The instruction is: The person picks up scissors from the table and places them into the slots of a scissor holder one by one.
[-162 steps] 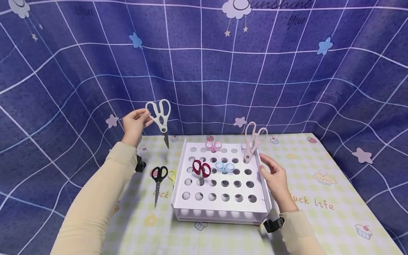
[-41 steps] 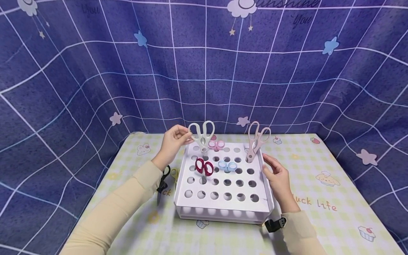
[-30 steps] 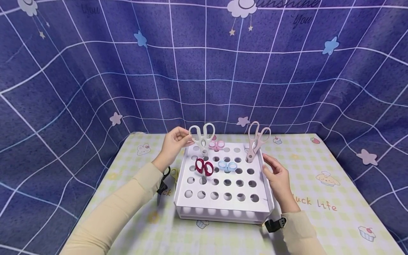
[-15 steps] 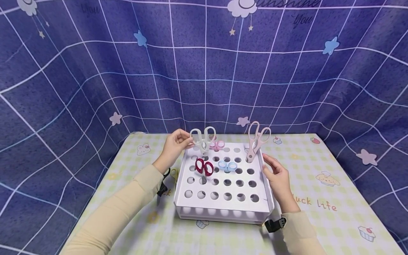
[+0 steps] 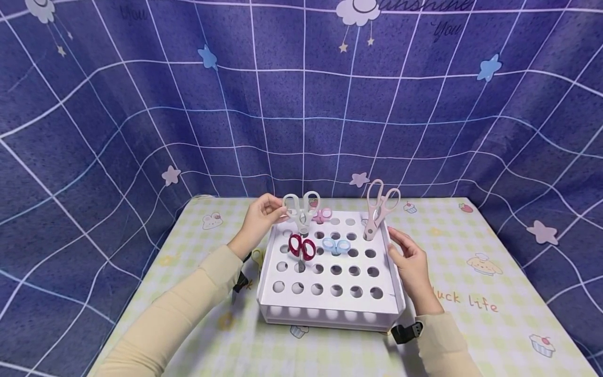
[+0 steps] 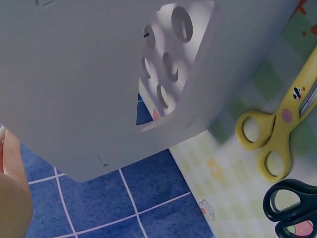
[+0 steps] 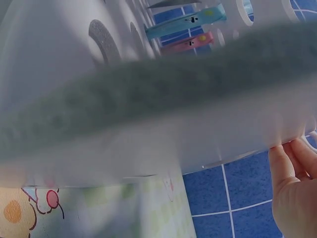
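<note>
My left hand [image 5: 261, 215] pinches the left handle loop of white scissors [image 5: 303, 226]. They stand upright at a hole in the back left of a white rack [image 5: 330, 306], blades down and hidden. Only a bit of that hand [image 6: 15, 198] shows in the left wrist view. My right hand [image 5: 413, 267] presses its fingertips to the rack's right side, as the right wrist view also shows. Other scissors stand in the rack: dark red scissors [image 5: 302, 247], light blue scissors [image 5: 336, 245], small pink scissors [image 5: 322, 215] and large pale pink scissors [image 5: 377, 213].
Left of the rack, yellow scissors [image 6: 282, 119] and black scissors [image 6: 292, 206] lie on the checked tablecloth [image 5: 471, 251], partly covered by my left arm in the head view. A blue gridded curtain [image 5: 330, 104] hangs behind and beside the table.
My left hand has brought the white scissors from the upper left over to the rack, then lowered them step by step into a hole. The right hand keeps its place at the rack's side.
</note>
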Demonstrator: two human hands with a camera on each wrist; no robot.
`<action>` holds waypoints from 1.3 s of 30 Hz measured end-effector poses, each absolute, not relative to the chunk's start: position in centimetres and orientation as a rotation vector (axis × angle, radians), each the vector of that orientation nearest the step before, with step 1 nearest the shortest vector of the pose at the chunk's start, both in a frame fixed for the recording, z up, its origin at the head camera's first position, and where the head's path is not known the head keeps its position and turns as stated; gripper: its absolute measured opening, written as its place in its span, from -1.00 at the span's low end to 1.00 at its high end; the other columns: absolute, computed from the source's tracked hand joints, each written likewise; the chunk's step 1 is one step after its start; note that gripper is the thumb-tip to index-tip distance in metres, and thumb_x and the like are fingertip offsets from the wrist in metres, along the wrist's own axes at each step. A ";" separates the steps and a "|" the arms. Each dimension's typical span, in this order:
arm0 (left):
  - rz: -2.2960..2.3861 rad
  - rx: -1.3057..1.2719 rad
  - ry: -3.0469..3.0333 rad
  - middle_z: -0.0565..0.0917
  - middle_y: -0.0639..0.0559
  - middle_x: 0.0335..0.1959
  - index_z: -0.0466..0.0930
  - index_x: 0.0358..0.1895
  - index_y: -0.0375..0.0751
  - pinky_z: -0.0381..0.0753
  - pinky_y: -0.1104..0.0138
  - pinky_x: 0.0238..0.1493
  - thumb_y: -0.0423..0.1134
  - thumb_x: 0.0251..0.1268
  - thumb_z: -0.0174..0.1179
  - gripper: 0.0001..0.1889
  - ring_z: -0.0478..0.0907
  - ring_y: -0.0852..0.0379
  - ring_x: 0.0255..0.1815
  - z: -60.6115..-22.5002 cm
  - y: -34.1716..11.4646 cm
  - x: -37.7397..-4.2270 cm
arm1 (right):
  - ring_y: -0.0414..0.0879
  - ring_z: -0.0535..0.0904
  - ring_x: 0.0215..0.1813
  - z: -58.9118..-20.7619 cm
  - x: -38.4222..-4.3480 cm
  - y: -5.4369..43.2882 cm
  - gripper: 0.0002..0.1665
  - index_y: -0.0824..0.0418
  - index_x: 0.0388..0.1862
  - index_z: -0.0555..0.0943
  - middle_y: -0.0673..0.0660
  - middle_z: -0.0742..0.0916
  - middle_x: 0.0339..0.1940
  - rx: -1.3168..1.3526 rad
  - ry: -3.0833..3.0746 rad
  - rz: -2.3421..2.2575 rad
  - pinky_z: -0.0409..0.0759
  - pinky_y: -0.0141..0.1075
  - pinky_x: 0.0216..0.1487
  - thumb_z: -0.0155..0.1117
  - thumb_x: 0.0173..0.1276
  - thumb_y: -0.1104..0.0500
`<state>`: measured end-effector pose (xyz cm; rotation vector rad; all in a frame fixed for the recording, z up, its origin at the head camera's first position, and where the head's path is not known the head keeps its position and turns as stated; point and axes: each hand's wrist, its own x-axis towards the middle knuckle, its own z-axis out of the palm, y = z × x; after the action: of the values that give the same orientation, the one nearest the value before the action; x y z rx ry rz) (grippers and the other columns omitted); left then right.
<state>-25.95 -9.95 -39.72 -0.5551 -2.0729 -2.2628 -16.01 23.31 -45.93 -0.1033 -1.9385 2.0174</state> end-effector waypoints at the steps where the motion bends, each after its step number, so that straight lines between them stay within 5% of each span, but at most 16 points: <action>1: -2.263 -0.554 -2.073 0.62 0.11 -0.41 0.41 -0.23 -0.50 0.72 0.33 -0.17 -0.62 0.24 0.12 -0.89 0.66 0.28 -0.35 -39.8 -10.0 -25.9 | -0.43 0.50 0.19 -45.9 -16.0 23.3 -0.52 0.42 0.26 0.47 0.05 0.64 0.17 -0.104 -1.943 2.014 0.42 -0.62 0.20 0.12 0.34 0.45; 10: -2.257 -0.548 -2.084 0.62 0.12 -0.41 0.41 -0.25 -0.45 0.73 0.35 -0.19 -0.62 0.23 0.13 -0.88 0.66 0.26 -0.35 -40.3 -10.1 -25.9 | -0.43 0.50 0.19 -45.8 -15.9 23.2 -0.52 0.41 0.25 0.48 0.12 0.63 0.20 -0.113 -1.948 1.999 0.40 -0.56 0.28 0.12 0.34 0.45; 17: -2.266 -0.546 -2.084 0.61 0.11 -0.40 0.39 -0.21 -0.57 0.73 0.36 -0.20 -0.62 0.24 0.13 -0.87 0.65 0.25 -0.35 -40.3 -10.0 -25.8 | -0.41 0.51 0.19 -46.0 -15.9 23.3 -0.53 0.44 0.25 0.47 -0.08 0.67 0.09 -0.096 -1.935 1.999 0.41 -0.51 0.29 0.12 0.34 0.45; 25: -2.266 -0.537 -2.093 0.61 0.12 -0.39 0.38 -0.18 -0.61 0.72 0.37 -0.19 -0.61 0.23 0.14 -0.84 0.65 0.26 -0.32 -40.3 -10.0 -25.8 | -0.40 0.51 0.19 -46.1 -16.0 23.3 -0.53 0.42 0.25 0.48 0.09 0.65 0.17 -0.104 -1.943 1.996 0.43 -0.52 0.26 0.11 0.34 0.46; 39: -2.177 -0.557 -2.168 0.61 0.09 -0.34 0.45 -0.03 -0.61 0.69 0.44 -0.16 -0.55 0.20 0.22 -0.71 0.62 0.30 -0.30 -40.6 -10.3 -26.0 | -0.41 0.51 0.19 -46.1 -16.0 23.3 -0.53 0.41 0.25 0.48 0.11 0.65 0.18 -0.103 -1.948 1.996 0.44 -0.61 0.19 0.11 0.35 0.44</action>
<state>-25.99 -10.31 -40.61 -0.5571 -2.1679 -2.1770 -16.02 23.30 -46.07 -0.1027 -1.9477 1.9964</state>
